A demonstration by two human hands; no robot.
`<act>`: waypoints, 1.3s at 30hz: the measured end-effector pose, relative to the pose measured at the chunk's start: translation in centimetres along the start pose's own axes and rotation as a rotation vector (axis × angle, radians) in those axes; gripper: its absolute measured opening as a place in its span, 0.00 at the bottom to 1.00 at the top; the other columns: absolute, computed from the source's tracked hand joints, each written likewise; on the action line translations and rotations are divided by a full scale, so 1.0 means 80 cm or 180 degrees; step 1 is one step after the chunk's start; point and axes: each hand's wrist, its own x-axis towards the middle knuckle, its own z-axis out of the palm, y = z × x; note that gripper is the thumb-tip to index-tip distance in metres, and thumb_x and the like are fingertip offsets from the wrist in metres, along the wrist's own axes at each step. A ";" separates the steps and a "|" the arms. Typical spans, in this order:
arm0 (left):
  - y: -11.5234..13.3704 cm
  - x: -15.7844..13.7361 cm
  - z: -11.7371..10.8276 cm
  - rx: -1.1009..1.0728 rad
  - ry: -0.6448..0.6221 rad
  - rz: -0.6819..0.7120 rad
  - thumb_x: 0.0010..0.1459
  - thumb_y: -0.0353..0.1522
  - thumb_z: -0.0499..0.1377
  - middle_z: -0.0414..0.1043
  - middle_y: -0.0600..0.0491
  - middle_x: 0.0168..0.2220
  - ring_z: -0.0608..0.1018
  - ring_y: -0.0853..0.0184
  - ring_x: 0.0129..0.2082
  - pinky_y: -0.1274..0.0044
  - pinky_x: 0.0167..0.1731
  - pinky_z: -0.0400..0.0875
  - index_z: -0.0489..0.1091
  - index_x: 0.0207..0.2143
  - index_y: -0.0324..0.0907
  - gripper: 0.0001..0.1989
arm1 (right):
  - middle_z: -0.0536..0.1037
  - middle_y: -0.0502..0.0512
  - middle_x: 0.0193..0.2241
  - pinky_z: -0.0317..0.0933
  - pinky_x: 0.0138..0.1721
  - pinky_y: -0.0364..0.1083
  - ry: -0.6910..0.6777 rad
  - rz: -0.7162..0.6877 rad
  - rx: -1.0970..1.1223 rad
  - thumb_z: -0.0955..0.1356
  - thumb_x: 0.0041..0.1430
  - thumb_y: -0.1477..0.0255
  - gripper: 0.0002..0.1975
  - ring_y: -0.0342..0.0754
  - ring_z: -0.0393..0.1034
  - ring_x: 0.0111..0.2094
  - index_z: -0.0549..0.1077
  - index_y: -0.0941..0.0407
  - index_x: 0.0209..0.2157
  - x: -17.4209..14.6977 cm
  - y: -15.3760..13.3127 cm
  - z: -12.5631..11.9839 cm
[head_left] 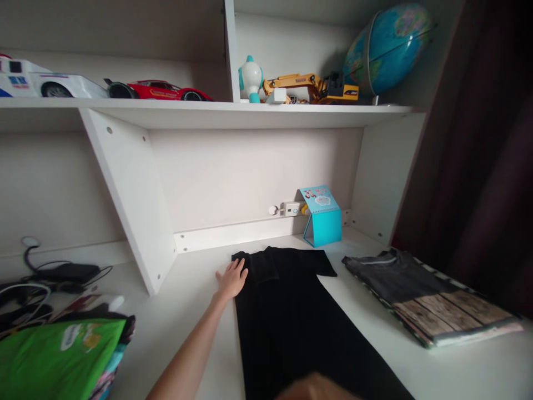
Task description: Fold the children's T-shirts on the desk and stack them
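The left hand [232,281] lies palm down at the far left corner of the black garment [287,322], its fingers extended and somewhat spread; the fingertips touch the cloth and the hand is not closed around anything. Of the right hand [318,387], only a blurred part shows, over the near portion of the black garment; whether it is clenched or released I cannot tell.

The black garment is plain and dark, spread flat on the white bench [187,328]. A short sleeve sticks out at its far right, cloth is folded over at its far left, its left edge runs nearly straight, and its near end leaves the view.

Just beyond the black garment stands a blue desk calendar [327,228], with a power strip [291,209] behind. To its right lies a folded clothes pile [433,300], dark grey with a wood-plank print on top. Well to its left are a green folded garment [62,361] and a black adapter [79,272] among cables. Above it, a shelf [266,115] carries a yellow toy excavator [312,86].
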 end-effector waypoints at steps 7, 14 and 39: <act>-0.003 0.002 0.010 -0.0027 -0.0020 -0.0017 0.61 0.43 0.34 0.40 0.53 0.64 0.46 0.56 0.62 0.43 0.50 0.38 0.46 0.61 0.50 0.26 | 0.73 0.54 0.38 0.63 0.42 0.51 0.0754 0.1506 -0.0355 0.63 0.61 0.65 0.12 0.46 0.68 0.40 0.70 0.59 0.39 0.184 0.089 -0.079; -0.003 0.002 0.006 -0.0217 -0.0021 -0.0034 0.61 0.42 0.36 0.40 0.52 0.64 0.45 0.54 0.62 0.43 0.50 0.36 0.47 0.61 0.52 0.26 | 0.71 0.55 0.42 0.64 0.41 0.51 0.1348 0.2059 -0.0562 0.64 0.60 0.65 0.14 0.46 0.67 0.41 0.68 0.59 0.43 0.254 0.106 -0.032; -0.006 -0.004 0.011 -0.0657 0.0325 0.0244 0.57 0.49 0.45 0.44 0.46 0.63 0.47 0.49 0.61 0.44 0.51 0.35 0.48 0.61 0.50 0.31 | 0.69 0.57 0.46 0.64 0.41 0.51 0.1504 0.3727 -0.0834 0.65 0.59 0.66 0.16 0.48 0.67 0.42 0.66 0.58 0.47 0.153 0.218 -0.123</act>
